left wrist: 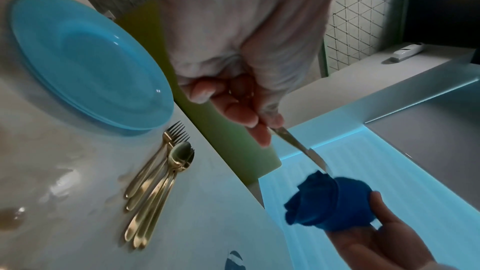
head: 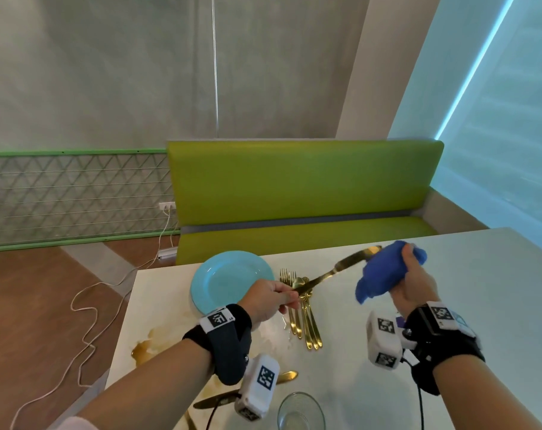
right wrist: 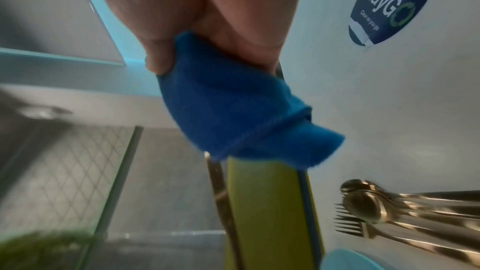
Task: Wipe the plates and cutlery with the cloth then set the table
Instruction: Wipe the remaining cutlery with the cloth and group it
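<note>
Above table (head: 449,305) | left hand (head: 271,301) pinches knife (head: 341,268) | right hand (head: 414,283) grips cloth (head: 384,273), seemingly touching blade

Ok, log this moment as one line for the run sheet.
step: wiping knife | left hand: holds handle | right hand: grips blue cloth at blade tip | plates, forks, spoons: on table

We see a gold knife (head: 338,268) held off the table, slanting up to the right, its blade tip at a bunched blue cloth (head: 384,271). Stacked light-blue plates (head: 229,280) sit on the table, gold forks and spoons (head: 304,315) bundled just beside them.
</note>
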Available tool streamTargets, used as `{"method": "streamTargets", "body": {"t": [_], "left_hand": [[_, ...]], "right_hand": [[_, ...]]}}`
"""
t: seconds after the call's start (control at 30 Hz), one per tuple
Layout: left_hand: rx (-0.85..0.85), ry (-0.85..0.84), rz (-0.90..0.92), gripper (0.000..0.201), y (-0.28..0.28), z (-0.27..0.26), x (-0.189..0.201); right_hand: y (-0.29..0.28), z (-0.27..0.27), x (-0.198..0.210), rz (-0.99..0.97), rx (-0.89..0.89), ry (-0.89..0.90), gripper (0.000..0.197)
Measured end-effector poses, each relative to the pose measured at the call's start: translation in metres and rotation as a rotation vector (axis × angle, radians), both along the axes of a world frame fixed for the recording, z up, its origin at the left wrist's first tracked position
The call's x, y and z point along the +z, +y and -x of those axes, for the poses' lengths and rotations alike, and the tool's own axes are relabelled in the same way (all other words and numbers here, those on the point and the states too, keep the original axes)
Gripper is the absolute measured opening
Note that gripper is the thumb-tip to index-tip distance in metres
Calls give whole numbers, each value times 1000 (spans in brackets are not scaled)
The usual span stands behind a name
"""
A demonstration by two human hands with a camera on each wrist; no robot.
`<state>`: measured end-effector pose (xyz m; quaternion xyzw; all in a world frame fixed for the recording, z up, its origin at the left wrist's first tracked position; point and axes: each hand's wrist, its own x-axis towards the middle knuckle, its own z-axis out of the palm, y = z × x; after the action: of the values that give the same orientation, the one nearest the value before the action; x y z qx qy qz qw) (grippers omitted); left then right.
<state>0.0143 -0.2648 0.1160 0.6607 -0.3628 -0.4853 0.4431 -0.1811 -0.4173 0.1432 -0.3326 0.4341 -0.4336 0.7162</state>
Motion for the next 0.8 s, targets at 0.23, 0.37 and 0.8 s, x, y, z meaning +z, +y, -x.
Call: {"method": "streamTargets", "body": {"t": [0.23,0.37,0.8], "left_hand": [[-16,104,65,21,-18,32,10],[19,127,76,27,-22,43,14],[-15,124,77,30,-20,53,4]], "right_hand": [[31,-47,-10,47,159,104,29],[49,-68,-8,161,283,360,29],[40,-64,-8,254,294,620,31]]}}
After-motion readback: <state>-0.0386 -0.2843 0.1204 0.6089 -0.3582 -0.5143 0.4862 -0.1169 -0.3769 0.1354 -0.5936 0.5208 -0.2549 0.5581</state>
